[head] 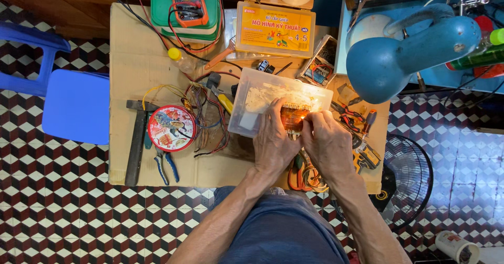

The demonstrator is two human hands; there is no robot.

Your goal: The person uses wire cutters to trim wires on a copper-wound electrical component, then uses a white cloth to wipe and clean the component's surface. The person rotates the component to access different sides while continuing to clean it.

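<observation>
Flat yellow box (275,30) with colourful label at cardboard's far edge; round red printed tin (171,128) left

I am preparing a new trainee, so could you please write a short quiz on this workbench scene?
1. True or false: both hands, the left hand and the right hand, are on the small orange-lit part.
2. Which lies under the round red tin? A) a sheet of cardboard B) a green mat C) bare tiles
3. Fill in: the tool with blue handles below the tin is a pair of ____.

Key: 1 true; 2 A; 3 pliers.
</observation>
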